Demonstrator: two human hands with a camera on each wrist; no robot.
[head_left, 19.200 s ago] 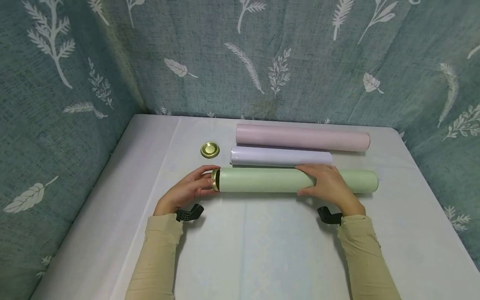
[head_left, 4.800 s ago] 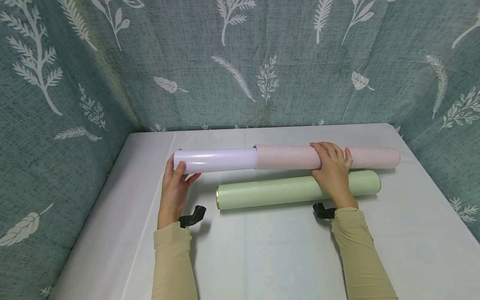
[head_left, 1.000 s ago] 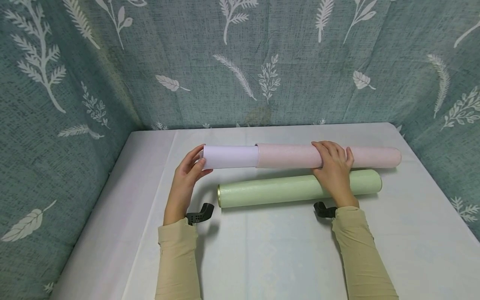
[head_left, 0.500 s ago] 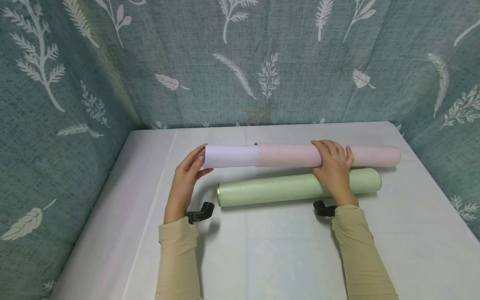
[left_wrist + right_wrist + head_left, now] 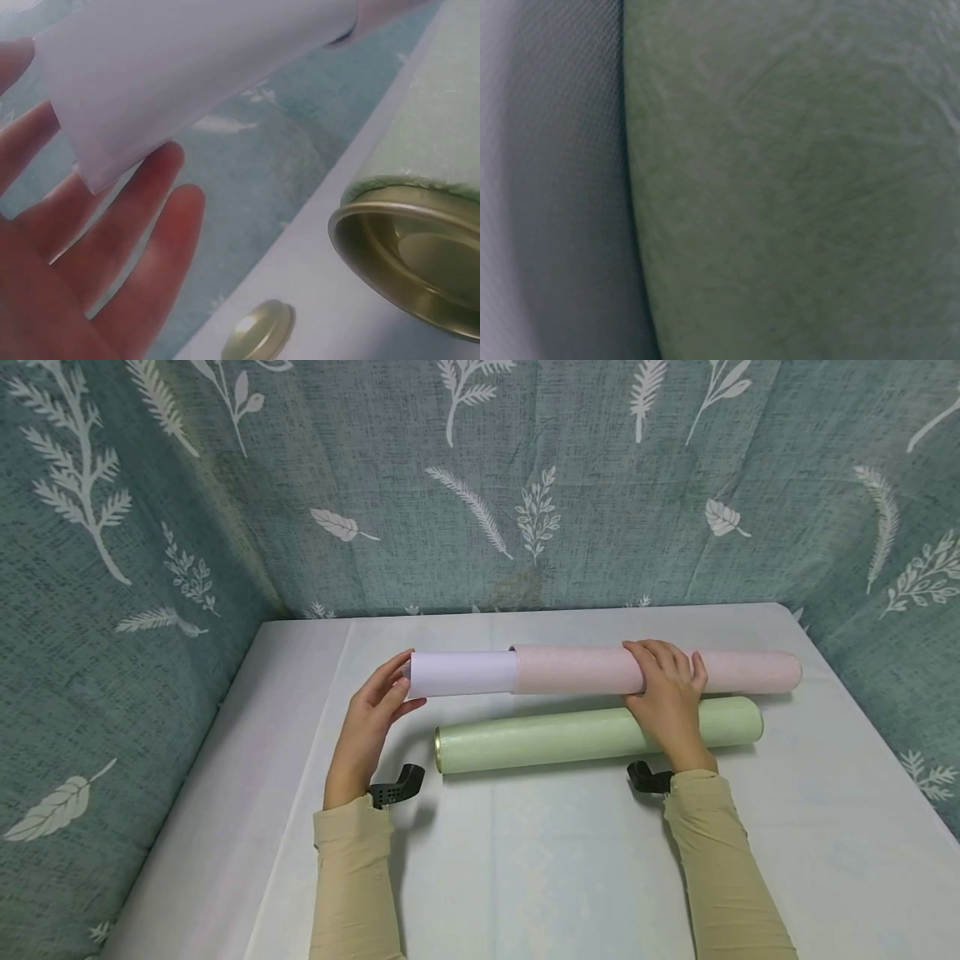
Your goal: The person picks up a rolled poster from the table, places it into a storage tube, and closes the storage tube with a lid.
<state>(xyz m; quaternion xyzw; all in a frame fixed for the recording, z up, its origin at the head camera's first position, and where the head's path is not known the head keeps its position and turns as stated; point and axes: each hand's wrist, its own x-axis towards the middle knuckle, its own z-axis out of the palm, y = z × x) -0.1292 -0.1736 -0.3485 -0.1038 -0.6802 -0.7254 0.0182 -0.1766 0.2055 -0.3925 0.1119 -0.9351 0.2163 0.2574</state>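
Observation:
A white paper roll (image 5: 461,673) sticks out of the left mouth of a pink tube (image 5: 577,670). My left hand (image 5: 371,714) holds the roll's outer end between thumb and fingers; in the left wrist view the fingers (image 5: 142,247) spread under its edge. My right hand (image 5: 666,697) grips the pink tube around its middle, thumb on the near side. Just in front lies a green tube (image 5: 547,740), passing beneath my right wrist. A gold metal cap (image 5: 420,255) closes its left end. The green tube's surface (image 5: 795,195) fills most of the right wrist view.
A loose gold lid (image 5: 259,330) lies on the table in the left wrist view, hidden in the head view. The white-covered table (image 5: 540,877) reaches back to a teal leaf-patterned curtain (image 5: 420,560), which also hangs at both sides.
Since the oldest frame, the white roll has left the table and entered the pink tube. From 4.8 seconds ago it slid further right; over the last second it barely moves.

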